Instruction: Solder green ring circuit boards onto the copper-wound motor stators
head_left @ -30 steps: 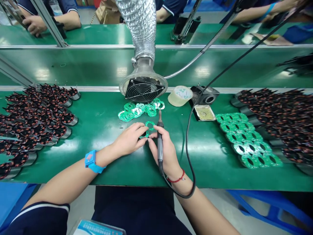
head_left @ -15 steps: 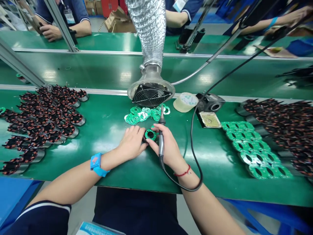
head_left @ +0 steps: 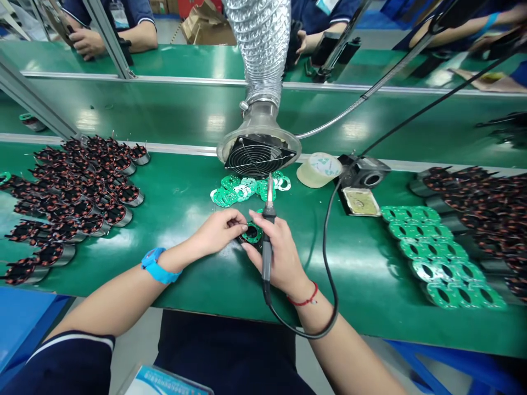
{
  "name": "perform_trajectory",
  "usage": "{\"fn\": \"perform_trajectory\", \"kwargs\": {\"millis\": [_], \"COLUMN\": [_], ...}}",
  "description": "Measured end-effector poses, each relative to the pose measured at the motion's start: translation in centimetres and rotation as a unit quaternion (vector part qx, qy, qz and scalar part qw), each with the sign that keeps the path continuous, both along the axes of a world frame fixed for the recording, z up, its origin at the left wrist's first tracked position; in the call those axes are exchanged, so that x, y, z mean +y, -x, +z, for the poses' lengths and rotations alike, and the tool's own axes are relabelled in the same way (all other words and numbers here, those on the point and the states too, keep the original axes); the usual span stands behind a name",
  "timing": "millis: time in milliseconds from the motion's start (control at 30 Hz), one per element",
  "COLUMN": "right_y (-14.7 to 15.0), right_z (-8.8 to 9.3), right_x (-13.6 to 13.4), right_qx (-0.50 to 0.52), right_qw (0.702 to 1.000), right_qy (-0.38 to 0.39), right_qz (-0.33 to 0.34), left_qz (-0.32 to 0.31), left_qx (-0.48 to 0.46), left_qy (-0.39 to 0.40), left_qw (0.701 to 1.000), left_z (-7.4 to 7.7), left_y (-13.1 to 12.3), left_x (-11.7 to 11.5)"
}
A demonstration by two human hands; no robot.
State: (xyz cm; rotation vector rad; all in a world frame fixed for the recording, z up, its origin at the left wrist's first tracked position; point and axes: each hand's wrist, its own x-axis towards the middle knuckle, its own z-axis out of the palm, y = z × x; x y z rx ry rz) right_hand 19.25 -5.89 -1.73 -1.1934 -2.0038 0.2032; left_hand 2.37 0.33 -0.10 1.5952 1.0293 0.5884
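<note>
My left hand (head_left: pixel 218 230) pinches a small motor stator topped with a green ring circuit board (head_left: pixel 252 233) on the green bench. My right hand (head_left: pixel 280 255) holds a black soldering iron (head_left: pixel 267 230) upright between thumb and palm, tip pointing away from me, while its fingertips also press the same stator from the right. The iron's black cable (head_left: pixel 327 263) loops off the bench edge and back up to the right.
Loose green ring boards (head_left: pixel 241 189) lie under a fume extractor fan (head_left: pixel 259 151). Wound stators (head_left: pixel 78 192) crowd the left, more stators (head_left: pixel 481 203) the right, beside rows of boarded ones (head_left: pixel 436 255). A tape roll (head_left: pixel 319 169), iron stand (head_left: pixel 364 174) and sponge tray (head_left: pixel 360 202) sit behind. Other people's hands work across the conveyor.
A second ago my fingers held a bare green ring board; now it sits on a dark stator gripped by both hands. The soldering iron stays upright in my right hand.
</note>
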Motion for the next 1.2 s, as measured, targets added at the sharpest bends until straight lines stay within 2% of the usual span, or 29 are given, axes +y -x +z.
{"fn": "perform_trajectory", "kwargs": {"millis": [133, 233, 333, 433, 567, 633, 733, 833, 1133, 1200], "right_y": [-0.1, -0.2, -0.4, -1.0, -1.7, -1.8, -1.8, -1.7, -1.6, -1.3], "right_z": [0.4, 0.6, 0.5, -0.1, -0.9, -0.8, -0.5, -0.3, -0.7, -0.7], "right_x": [-0.2, -0.3, -0.6, -1.1, -1.7, -1.8, -1.8, -1.7, -1.6, -1.3], "right_qx": [-0.014, 0.014, 0.080, 0.182, 0.269, 0.275, 0.277, 0.274, 0.315, 0.324], "right_qw": [1.000, 1.000, 0.996, 0.980, 0.955, 0.955, 0.957, 0.957, 0.939, 0.936], "right_qy": [-0.012, -0.009, 0.013, 0.040, -0.006, -0.025, -0.001, 0.026, 0.039, 0.065], "right_qz": [-0.007, -0.012, -0.026, -0.069, -0.126, -0.108, -0.080, -0.096, -0.131, -0.121], "left_qz": [0.020, 0.027, 0.019, 0.018, 0.022, 0.018, 0.015, 0.017, 0.023, 0.023], "left_qx": [-0.025, -0.021, -0.007, 0.013, 0.044, 0.052, 0.056, 0.060, 0.067, 0.070], "left_qy": [0.064, 0.062, 0.040, 0.026, 0.008, 0.004, -0.001, -0.002, -0.013, -0.012], "left_qw": [0.997, 0.997, 0.999, 0.999, 0.999, 0.998, 0.998, 0.998, 0.997, 0.997], "left_z": [-0.2, -0.1, -0.1, -0.3, -0.5, -0.5, -0.5, -0.5, -0.6, -0.6], "left_y": [-0.1, 0.0, -0.1, -0.2, -0.2, -0.1, -0.1, -0.1, -0.2, -0.2], "left_x": [0.1, 0.1, 0.1, 0.1, 0.1, 0.2, 0.2, 0.2, 0.1, 0.1]}}
